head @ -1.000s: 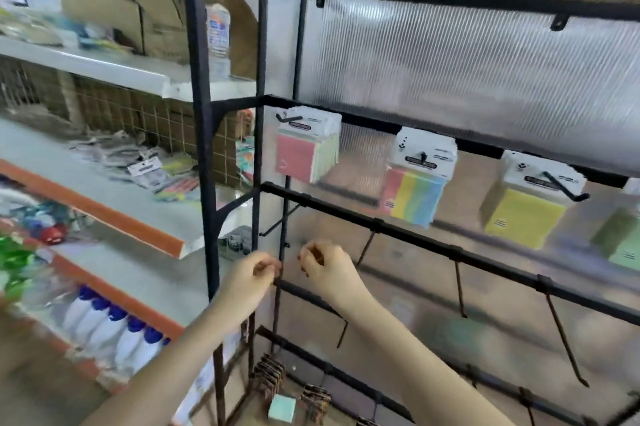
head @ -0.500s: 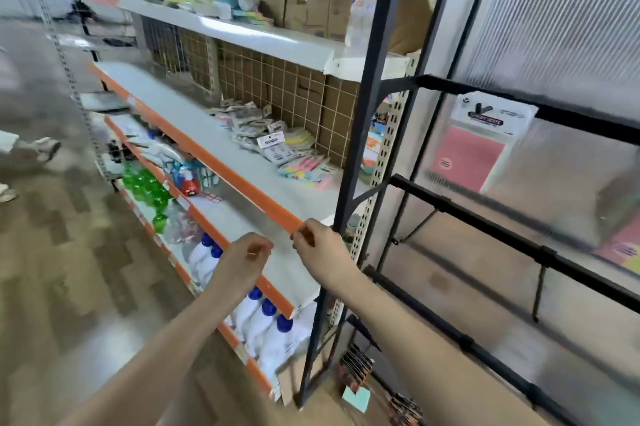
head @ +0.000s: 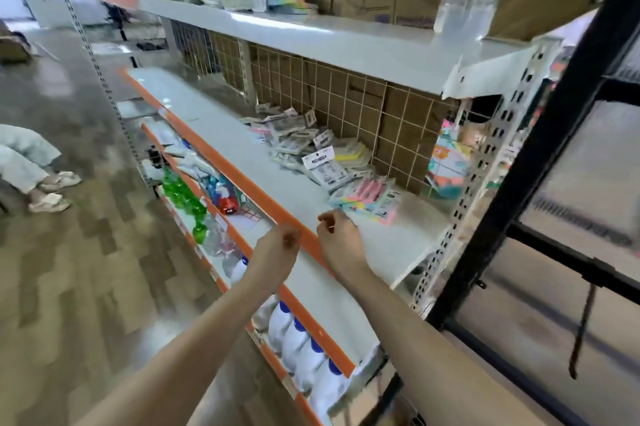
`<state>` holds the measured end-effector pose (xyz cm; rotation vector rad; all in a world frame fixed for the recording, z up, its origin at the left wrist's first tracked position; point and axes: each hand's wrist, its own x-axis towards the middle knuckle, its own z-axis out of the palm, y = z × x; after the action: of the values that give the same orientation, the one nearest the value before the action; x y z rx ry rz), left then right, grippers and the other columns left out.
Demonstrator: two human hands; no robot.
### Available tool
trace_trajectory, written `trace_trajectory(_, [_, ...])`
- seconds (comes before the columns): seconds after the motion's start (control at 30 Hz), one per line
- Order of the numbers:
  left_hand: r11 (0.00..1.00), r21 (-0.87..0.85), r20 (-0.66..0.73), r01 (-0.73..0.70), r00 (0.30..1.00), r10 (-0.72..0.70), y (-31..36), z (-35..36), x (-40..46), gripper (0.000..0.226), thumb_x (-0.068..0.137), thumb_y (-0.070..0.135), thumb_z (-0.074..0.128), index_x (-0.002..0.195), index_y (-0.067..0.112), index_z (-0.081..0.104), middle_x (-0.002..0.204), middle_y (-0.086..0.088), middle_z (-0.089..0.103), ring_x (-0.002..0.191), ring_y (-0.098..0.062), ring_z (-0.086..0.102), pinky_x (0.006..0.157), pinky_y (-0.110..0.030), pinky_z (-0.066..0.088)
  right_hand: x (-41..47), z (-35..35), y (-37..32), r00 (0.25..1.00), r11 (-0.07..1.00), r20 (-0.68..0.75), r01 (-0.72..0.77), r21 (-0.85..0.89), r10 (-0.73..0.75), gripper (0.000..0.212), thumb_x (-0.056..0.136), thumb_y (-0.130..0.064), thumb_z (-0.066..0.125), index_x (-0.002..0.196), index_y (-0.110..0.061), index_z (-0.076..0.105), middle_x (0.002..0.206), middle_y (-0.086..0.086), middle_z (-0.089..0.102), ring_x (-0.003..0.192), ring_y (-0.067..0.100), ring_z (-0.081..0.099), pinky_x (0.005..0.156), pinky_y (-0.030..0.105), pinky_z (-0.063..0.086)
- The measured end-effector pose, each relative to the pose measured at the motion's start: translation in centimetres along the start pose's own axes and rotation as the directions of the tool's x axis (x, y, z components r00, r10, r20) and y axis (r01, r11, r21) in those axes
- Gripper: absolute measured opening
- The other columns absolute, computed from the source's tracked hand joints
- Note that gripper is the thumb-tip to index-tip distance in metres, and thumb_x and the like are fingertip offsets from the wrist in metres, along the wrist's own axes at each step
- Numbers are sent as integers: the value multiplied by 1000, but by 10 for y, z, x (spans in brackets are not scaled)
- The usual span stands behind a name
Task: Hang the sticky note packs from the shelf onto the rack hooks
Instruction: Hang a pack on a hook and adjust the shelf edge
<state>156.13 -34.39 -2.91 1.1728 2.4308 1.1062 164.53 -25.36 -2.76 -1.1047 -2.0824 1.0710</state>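
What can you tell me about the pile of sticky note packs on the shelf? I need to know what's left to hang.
The sticky note packs lie in a loose, overlapping heap on the grey, orange-edged shelf, against its wire-grid back. Most show white printed header cards; pads are pink, yellow and pastel blue. The nearest packs lie flat, just beyond the right hand, which isn't touching them. The count is unclear.
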Motion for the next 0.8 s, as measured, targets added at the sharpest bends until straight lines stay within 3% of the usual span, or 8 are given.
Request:
trace_trajectory(0.23, [999,16,21,-46,999,45,-21,11,65,31,91,1,42,113,10,62,117,-5,63,107,-24,58,77,-23,38,62,27,3,993,1000,-121,-19,5,19,26,91,-3,47,113,-4,60,115,15,62,110,30,56,85,28,37])
trace_trajectory(0.37, [992,46,58,-115,992,112,-27,19,110,33,90,3,45,118,12,59,125,-4,60,115,-22,55,91,-30,43,92,37,10,990,989,-140,-14,-148,-7,31,89,-1,47,117,-5,59,123,15,55,120,29,46,97,33,37])
trace_trajectory(0.5, [957,114,134,-266,959,250,-28,31,162,37,88,4,45,123,11,55,127,-8,55,118,-25,50,93,-36,43,124,40,17,985,946,-166,-15,-324,-42,37,86,2,48,121,-4,57,126,16,52,123,30,42,102,33,32])
trace_trajectory(0.63, [867,210,269,-453,879,394,-31,42,211,42,86,4,46,128,8,49,130,-11,50,123,-26,44,92,-35,39,150,44,26,985,831,-167,-54,-553,-47,41,89,-11,51,130,-6,49,135,12,44,128,28,37,106,29,24])
trace_trajectory(0.7, [791,238,339,-564,811,476,-33,49,233,44,87,4,46,131,3,45,137,-13,45,130,-26,37,102,-32,33,159,46,32,983,767,-181,-102,-634,-18,48,90,-21,52,134,-6,43,139,12,39,130,28,33,109,29,21])
trace_trajectory(0.8, [646,298,425,-702,704,569,-34,63,256,52,91,11,45,141,4,33,152,-13,28,144,-26,18,117,-32,12,163,48,40,977,671,-207,-188,-718,52,63,89,-33,55,140,-4,33,143,13,34,134,30,29,113,32,22])
